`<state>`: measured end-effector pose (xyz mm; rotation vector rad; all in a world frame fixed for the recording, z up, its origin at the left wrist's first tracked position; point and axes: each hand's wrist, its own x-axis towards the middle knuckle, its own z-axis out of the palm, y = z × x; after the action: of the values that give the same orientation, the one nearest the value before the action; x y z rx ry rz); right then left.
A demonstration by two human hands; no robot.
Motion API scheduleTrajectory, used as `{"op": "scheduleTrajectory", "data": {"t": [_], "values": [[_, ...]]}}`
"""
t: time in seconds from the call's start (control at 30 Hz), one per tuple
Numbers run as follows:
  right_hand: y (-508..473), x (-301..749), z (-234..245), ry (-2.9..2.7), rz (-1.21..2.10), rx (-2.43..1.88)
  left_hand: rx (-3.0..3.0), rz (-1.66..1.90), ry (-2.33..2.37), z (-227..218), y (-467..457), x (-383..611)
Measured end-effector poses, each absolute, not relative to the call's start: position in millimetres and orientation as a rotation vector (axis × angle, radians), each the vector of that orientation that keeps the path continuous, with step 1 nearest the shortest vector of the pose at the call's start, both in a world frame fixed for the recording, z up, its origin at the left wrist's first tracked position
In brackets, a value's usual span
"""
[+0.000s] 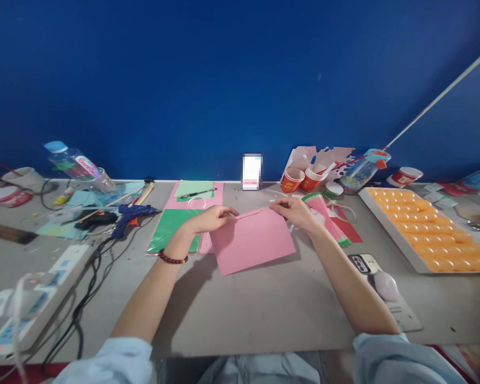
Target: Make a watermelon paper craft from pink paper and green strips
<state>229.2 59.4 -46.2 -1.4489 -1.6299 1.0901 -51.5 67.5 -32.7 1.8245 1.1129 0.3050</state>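
A pink sheet of paper [251, 241] lies on the grey table [264, 304] in front of me, with a narrow strip folded over along its far edge. My left hand [210, 218] pinches the left end of that fold, fingers closed on the paper. At the right end of the fold, my right hand [294, 212] pinches the paper the same way. A dark red bead bracelet [172, 259] circles my left wrist.
Green and pink sheets [172, 229] with a pen [198, 193] lie to the left, beside a blue glue gun [134, 216], cables and a power strip [32, 309]. Red paper cups [302, 180], a folded paper fan [330, 218], a phone [364, 263] and a tray of orange balls [432, 226] sit right.
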Motion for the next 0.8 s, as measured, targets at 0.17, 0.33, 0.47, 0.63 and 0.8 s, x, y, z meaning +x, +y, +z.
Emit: {"op": "scheduleTrajectory", "data": {"t": [0.17, 0.33, 0.47, 0.63, 0.8], "values": [[72.4, 243.3, -58.9, -1.674, 1.010, -1.417, 1.801, 0.331, 1.159, -42.5, 79.3, -61.8], [75.3, 253.2, -56.6, -1.758, 0.973, -1.387, 1.855, 0.403, 1.203, -35.3, 78.8, -64.3], [71.6, 255.4, -46.8, -1.782, 0.921, -1.402, 1.878, 0.513, 1.200, -29.7, 75.2, -64.2], [69.0, 253.7, -41.9, -1.768, 0.928, -1.401, 1.911, 0.546, 1.191, -27.2, 72.5, -65.3], [66.4, 251.5, -38.0, -1.726, 1.033, -1.418, 1.903, 0.484, 1.093, -24.8, 69.8, -63.1]]}}
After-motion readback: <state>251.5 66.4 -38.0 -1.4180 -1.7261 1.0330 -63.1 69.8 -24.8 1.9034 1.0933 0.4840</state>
